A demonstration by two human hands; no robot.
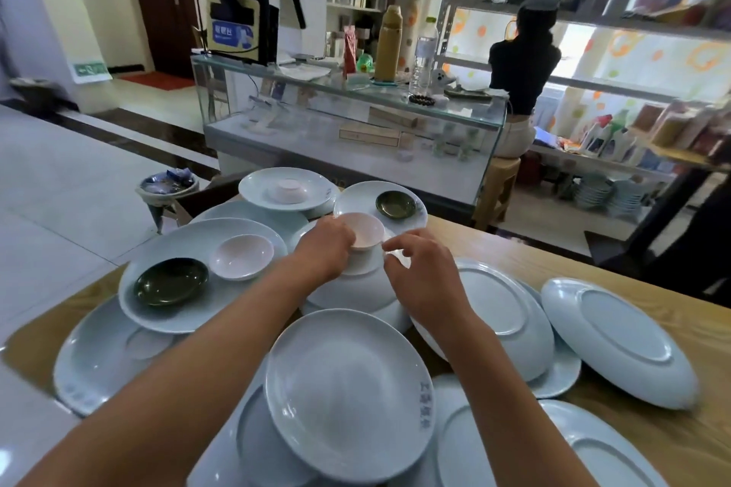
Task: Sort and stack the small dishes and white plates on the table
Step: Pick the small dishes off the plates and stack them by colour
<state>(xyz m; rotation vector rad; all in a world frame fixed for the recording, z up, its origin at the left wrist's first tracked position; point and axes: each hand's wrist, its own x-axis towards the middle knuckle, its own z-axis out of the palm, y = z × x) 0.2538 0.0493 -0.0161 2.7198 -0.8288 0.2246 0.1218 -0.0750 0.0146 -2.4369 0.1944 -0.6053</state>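
Observation:
My left hand (324,245) grips a small pink dish (366,233) at its left rim, holding it upright just above an overturned white bowl (352,295) in the middle of the wooden table (617,273). My right hand (419,269) hovers beside the dish on its right, fingers spread, touching nothing I can see. A second pink dish (241,255) and a dark green dish (171,281) rest on a white plate (182,312) at the left. Another green dish (395,204) sits on a far plate (356,202). A pink dish (288,191) lies upside down on the farthest plate (257,186).
White plates cover most of the table: one face up near me (348,391), several upside down on the right (617,336). Beyond the table stands a glass counter (348,123); a person sits on a stool at the shelves behind it. A small bin (168,186) stands at the left.

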